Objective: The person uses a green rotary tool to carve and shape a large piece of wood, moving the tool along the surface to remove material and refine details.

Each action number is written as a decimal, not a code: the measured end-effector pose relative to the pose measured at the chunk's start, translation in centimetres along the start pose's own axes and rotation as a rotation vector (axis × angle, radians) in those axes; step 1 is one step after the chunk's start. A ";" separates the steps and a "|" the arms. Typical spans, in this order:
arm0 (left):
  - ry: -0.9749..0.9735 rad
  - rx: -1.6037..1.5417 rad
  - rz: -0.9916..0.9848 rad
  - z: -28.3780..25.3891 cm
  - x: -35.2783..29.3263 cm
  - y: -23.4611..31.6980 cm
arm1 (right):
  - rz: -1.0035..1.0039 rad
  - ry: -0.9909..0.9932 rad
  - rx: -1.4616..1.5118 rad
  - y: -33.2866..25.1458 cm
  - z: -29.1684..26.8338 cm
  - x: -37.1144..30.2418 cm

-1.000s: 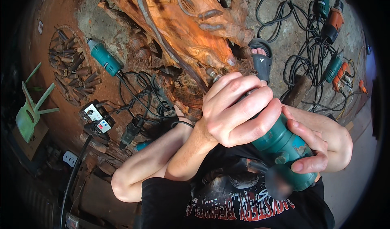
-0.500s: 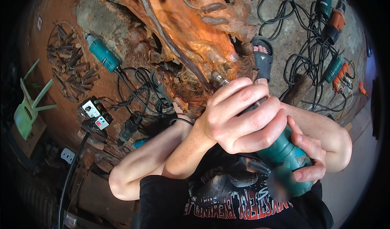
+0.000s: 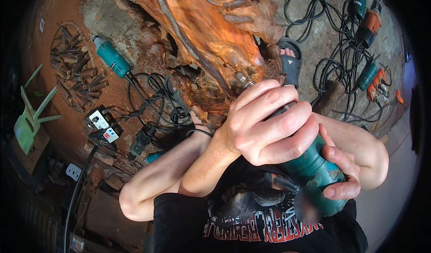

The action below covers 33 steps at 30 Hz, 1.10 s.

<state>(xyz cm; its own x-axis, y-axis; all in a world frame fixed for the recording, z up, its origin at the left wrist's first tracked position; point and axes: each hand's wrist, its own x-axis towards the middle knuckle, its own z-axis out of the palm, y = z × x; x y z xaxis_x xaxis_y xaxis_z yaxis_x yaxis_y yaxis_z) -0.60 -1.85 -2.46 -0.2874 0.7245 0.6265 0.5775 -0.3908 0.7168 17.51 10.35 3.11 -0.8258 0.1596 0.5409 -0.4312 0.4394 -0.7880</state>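
Note:
A green die grinder lies slantwise across my lap, its metal collet and thin bit pointing away from me to the left. My left hand is closed round its front end. My right hand grips the rear of the body, with part of that hand hidden behind the tool. The bit's tip is over the near end of a large orange-brown piece of carved wood; whether it touches the wood I cannot tell. A dark curved strand runs along the wood.
At left lie another green power tool, a pile of short brown wood pieces, a control box and a pale green chair. Tangled black cables and more tools, one an orange power tool, occupy the right. My sandalled foot is beside the wood.
The front of the die grinder and my left hand have shifted slightly away from me along the wood. My right hand keeps its hold, nearly unmoved.

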 end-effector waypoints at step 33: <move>0.009 0.017 0.011 0.4 -0.1 -0.2 | -0.137 0.393 -0.333 1.8 4.0 1.7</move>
<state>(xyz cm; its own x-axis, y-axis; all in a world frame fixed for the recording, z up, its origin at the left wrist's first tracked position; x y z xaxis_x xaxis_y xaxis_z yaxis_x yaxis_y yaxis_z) -0.36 -1.60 -2.73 -0.2872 0.7152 0.6372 0.5936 -0.3892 0.7044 13.87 7.87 1.41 -0.5439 0.3725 0.7519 -0.3340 0.7260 -0.6012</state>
